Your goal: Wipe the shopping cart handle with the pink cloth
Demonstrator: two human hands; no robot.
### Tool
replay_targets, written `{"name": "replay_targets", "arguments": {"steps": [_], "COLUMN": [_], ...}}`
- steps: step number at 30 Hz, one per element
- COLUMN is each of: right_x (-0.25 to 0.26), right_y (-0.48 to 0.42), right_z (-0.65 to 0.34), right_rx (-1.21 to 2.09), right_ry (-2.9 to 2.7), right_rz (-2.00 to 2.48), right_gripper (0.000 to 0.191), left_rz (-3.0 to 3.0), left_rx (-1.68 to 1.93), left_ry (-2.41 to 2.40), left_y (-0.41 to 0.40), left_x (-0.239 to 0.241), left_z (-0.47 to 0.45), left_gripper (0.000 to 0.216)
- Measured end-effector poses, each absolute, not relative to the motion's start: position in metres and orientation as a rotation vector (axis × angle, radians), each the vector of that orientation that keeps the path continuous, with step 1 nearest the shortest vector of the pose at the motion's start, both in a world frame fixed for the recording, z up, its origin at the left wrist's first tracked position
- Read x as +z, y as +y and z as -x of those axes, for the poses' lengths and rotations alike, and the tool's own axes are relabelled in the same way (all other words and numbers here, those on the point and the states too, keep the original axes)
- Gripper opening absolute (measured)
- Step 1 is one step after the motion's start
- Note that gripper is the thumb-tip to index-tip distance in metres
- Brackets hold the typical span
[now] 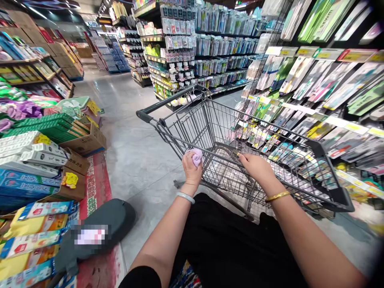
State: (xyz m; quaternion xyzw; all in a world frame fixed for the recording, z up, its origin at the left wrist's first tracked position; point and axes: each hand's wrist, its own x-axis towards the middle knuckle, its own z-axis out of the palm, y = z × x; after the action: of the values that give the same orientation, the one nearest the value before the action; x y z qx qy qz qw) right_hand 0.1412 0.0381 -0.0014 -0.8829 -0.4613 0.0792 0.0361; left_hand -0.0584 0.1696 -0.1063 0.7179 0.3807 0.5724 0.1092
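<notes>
My left hand [191,167] is closed around a small pink cloth [197,156] and pressed against the near wire wall of a grey shopping cart [210,120]. My right hand [256,167] rests on the cart's wire wall further right, fingers curled onto the mesh. A pale bangle circles my left wrist and a gold one my right. The cart stands tilted toward the right-hand shelving, its basket mostly bare.
Shelves of hanging toothbrush packs [324,88] line the right side close to the cart. Stacked boxed goods and cartons [45,160] fill the left display. A dark grey object [102,228] lies on the floor at lower left. The grey tiled aisle [126,132] runs ahead.
</notes>
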Motion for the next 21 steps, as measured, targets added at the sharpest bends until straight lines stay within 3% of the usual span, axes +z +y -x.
{"name": "replay_targets", "arguments": {"steps": [5,13,21], "right_x": [0.001,0.002,0.002], "right_y": [0.041,0.042,0.041], "right_z": [-0.137,-0.137,-0.137], "right_rx": [0.222,0.213,0.185], "right_ry": [-1.386,-1.373,-1.391], "right_rz": [2.738,2.735,2.712], "right_gripper": [0.058,0.059,0.059], "left_rz": [-2.128,-2.149,-1.830], "left_rx": [1.577,1.256,1.585], "left_ry": [1.194,1.066,1.197], "left_y": [0.187,0.148,0.155], "left_x": [-0.089,-0.166,-0.112], "left_z": [0.064,0.050,0.038], "left_gripper": [0.025,0.031,0.028]}}
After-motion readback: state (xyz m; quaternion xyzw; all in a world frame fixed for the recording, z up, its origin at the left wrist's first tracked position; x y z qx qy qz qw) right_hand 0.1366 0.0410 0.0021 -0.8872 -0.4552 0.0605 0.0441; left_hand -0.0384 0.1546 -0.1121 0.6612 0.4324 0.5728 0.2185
